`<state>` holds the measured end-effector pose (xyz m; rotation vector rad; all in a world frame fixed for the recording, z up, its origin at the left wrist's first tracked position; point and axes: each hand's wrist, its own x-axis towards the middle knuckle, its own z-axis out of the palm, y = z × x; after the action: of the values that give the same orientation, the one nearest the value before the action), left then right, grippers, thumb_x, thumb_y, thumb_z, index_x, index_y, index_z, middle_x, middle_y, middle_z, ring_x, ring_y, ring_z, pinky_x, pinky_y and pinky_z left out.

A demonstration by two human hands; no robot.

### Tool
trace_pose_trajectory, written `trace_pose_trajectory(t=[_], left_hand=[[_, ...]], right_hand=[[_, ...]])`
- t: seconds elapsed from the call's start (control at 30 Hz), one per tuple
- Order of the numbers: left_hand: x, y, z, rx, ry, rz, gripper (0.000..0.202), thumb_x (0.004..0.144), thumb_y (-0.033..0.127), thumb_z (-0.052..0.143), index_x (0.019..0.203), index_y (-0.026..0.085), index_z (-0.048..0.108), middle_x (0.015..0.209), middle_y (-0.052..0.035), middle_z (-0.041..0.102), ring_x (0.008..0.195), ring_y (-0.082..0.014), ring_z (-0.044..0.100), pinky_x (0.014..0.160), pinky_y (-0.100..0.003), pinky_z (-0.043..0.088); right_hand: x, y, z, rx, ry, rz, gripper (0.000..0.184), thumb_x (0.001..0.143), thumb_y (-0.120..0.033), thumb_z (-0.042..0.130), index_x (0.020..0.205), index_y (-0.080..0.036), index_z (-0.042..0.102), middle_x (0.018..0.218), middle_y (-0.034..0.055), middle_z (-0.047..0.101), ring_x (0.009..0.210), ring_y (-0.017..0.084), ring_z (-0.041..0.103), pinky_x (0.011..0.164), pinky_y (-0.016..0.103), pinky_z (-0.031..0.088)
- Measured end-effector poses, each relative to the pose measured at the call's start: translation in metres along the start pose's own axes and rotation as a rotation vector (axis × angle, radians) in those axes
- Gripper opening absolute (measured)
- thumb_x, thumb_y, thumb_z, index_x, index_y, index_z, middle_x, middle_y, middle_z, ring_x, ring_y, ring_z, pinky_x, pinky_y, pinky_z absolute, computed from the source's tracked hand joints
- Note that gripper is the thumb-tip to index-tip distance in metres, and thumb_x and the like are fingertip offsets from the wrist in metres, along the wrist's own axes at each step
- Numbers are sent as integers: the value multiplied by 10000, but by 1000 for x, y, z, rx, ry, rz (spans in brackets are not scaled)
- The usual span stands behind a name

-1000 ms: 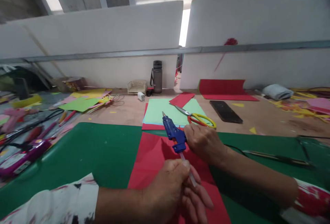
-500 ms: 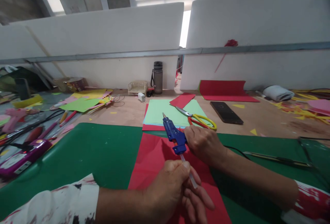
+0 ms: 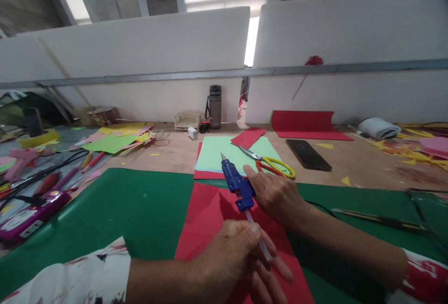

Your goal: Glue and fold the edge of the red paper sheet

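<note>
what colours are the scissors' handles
One handle loop of the scissors is yellow, the other orange-red; the head view shows both, beyond the right hand.

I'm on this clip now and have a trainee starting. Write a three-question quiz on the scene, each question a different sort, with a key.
1. Multiple choice: what does the left hand hold?
A) the bottle
B) the glue stick
C) the towel

2. True or false: from the camera's view, the phone lies to the right of the scissors.

3. Short answer: the right hand holds the glue gun. At which end of it does the glue stick show?

Key: 1. B. 2. True. 3. The back end, opposite the nozzle.
</note>
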<state>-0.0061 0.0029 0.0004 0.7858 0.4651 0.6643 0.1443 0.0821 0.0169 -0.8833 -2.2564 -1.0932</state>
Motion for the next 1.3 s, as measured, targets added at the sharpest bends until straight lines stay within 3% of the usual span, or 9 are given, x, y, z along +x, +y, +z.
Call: trace_pose_trajectory(t=[0.33,0.6,0.97,1.3], left_hand=[[-2,9,1,49,109,-28,569,708,608,585,960,103,510,802,-141,646,549,-171,634,433,-200,421],[6,-3,-7,30,99,21,578,737,641,502,840,75,559,749,-149,655,494,-152,615,454,-224,431],[11,-13,-16,-24,95,18,530,708,605,546,758,78,549,656,-143,657,456,-151,580,502,-253,401],[15,-21,-21,-42,91,42,523,737,588,529,767,67,551,650,-153,649,455,-163,579,511,-276,408]], right_hand=[[1,-1,-2,5,-2,13,364,892,-80,361,1245,8,386,587,21,578,505,166,559,460,289,318],[1,0,-5,21,-19,-26,444,883,-66,372,1308,53,327,601,33,592,530,169,566,478,292,357],[-6,-5,1,88,-30,-30,520,851,-17,345,1356,59,245,620,36,608,524,165,575,475,284,392],[-11,-4,3,116,-45,-38,555,849,-13,323,1387,48,196,605,38,604,522,166,576,476,266,417]])
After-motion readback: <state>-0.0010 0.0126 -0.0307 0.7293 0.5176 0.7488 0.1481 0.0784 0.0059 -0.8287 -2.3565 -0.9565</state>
